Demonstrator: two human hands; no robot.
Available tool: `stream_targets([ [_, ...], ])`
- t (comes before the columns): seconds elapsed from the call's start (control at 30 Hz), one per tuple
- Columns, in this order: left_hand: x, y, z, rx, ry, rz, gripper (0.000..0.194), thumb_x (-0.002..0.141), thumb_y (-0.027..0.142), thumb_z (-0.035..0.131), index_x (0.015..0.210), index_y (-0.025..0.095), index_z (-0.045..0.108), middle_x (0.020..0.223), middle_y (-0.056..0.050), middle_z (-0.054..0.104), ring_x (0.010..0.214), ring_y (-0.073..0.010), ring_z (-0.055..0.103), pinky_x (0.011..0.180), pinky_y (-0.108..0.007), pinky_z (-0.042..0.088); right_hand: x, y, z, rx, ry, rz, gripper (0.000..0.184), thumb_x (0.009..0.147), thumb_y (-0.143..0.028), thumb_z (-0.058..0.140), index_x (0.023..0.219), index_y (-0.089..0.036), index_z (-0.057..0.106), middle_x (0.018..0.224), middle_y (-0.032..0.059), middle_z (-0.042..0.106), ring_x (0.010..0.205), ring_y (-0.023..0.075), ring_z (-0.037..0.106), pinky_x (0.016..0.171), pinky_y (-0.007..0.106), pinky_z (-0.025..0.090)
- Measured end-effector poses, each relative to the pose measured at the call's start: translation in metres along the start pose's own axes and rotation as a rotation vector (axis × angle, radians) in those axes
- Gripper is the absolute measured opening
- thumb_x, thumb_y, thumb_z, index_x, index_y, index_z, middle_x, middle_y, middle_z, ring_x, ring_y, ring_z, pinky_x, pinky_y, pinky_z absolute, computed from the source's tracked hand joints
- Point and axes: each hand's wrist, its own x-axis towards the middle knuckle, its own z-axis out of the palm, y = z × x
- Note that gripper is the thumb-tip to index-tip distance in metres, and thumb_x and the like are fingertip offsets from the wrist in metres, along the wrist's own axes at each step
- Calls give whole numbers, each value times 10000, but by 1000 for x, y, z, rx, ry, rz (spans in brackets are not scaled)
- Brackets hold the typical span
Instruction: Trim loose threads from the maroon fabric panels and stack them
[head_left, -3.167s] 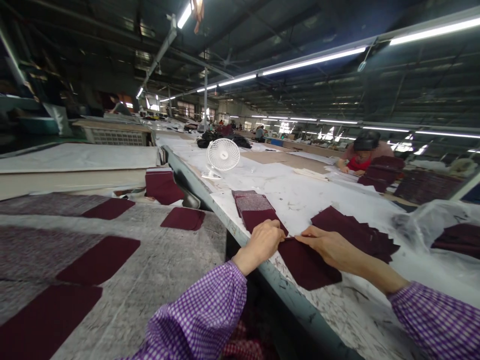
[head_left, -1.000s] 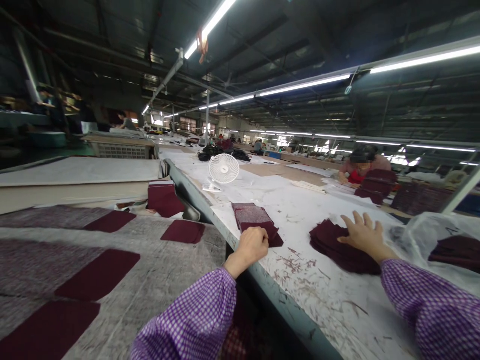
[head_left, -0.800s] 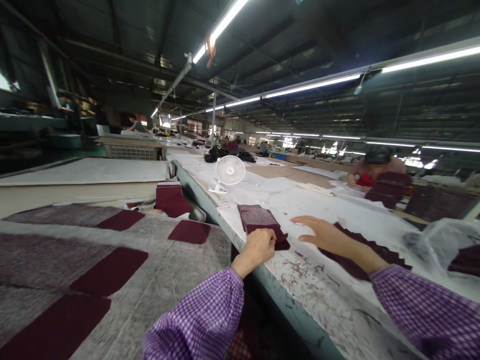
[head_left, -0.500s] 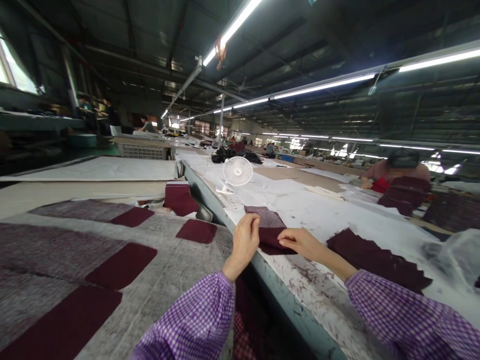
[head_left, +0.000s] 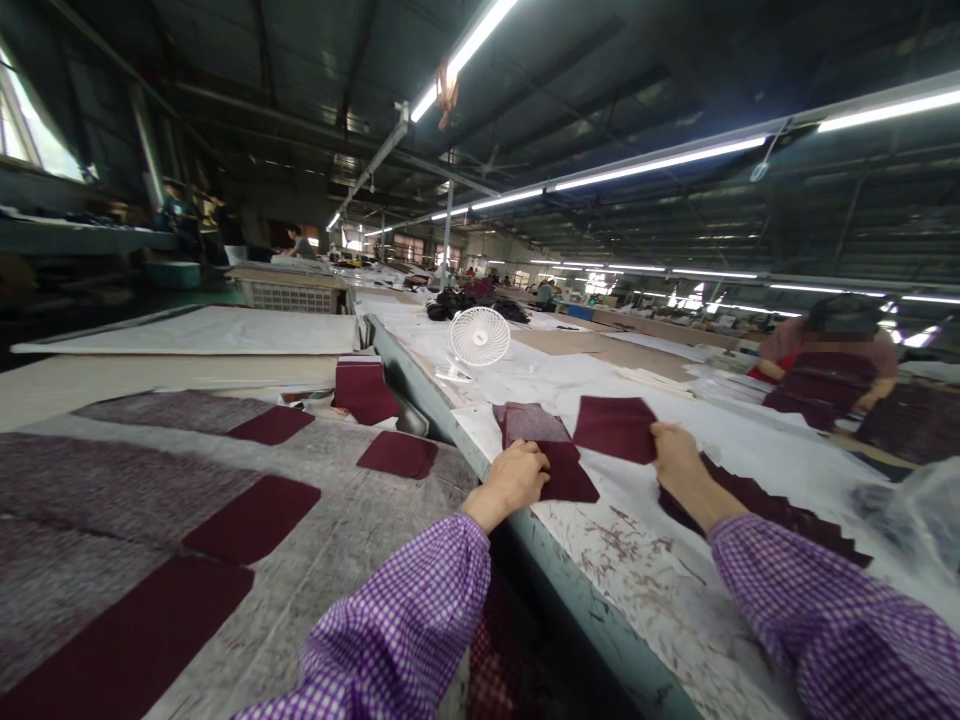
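Observation:
My right hand (head_left: 676,458) is closed in a pinch on the right edge of a single maroon fabric piece (head_left: 613,428), raised over the white tabletop. On the table's near edge lies a small stack of maroon fabric pieces (head_left: 570,475), with a speckled grey-maroon piece (head_left: 534,422) at its far side. Curled fingers of my left hand (head_left: 517,480) grip the left side of this stack; the thumb is hidden. Beneath my right wrist, a fanned row of dark maroon pieces (head_left: 780,518) spreads to the right.
A white fan (head_left: 480,337) stands farther up the table. Left of a gap, speckled cloth panels (head_left: 127,490) with maroon ends lie on a grey surface, beside a small maroon stack (head_left: 397,454). A co-worker (head_left: 829,350) handles maroon fabric at right. Clear plastic (head_left: 911,515) lies nearby.
My right hand has moved right and away from the stack, carrying one maroon piece. My left hand has lowered from a raised pinch onto the stack's left side.

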Motion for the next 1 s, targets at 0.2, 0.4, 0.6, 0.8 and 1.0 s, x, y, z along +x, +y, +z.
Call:
stream_targets([
  [0.2, 5, 11, -15, -264, -15, -82, 268, 900, 321, 462, 927, 142, 660, 1012, -104, 642, 987, -225, 576, 915, -359, 462, -15, -19, -59, 53, 141, -47, 244, 788, -457, 472, 799, -219, 525, 675, 0, 557, 645, 164, 548, 611, 300, 488],
  [0.4, -5, 42, -21, -1338, -188, -420, 672, 830, 623, 441, 1247, 97, 403, 1009, -152, 598, 707, -181, 620, 597, -354, 546, -94, -95, -58, -223, -686, -471, 258, 902, -373, 435, 944, -213, 634, 968, 67, 651, 867, 199, 603, 798, 334, 469],
  [0.6, -19, 50, 3, -1074, -115, -225, 671, 626, -51, 514, 1267, 130, 429, 951, -56, 609, 584, -67, 520, 525, -192, 431, -99, -68, -57, -131, -639, -279, 471, 854, -480, 525, 1253, -229, 535, 1300, 110, 537, 1144, 270, 522, 955, 415, 425],
  [0.8, -28, 47, 4, -1154, 43, -72, 654, 594, -65, 403, 1198, 166, 504, 1021, -37, 560, 625, -48, 526, 562, -178, 453, -87, -12, -40, 72, -700, 22, 739, 770, -539, 600, 1378, -178, 382, 1085, 134, 615, 971, 259, 588, 823, 408, 468],
  [1.0, -30, 43, -17, -668, 214, -131, 354, 831, 166, 454, 1175, 141, 534, 1056, -92, 601, 848, -166, 601, 744, -310, 509, -85, -19, -35, 275, -752, 7, 598, 751, -460, 656, 1239, -159, 488, 823, 17, 560, 723, 145, 528, 656, 285, 405],
])
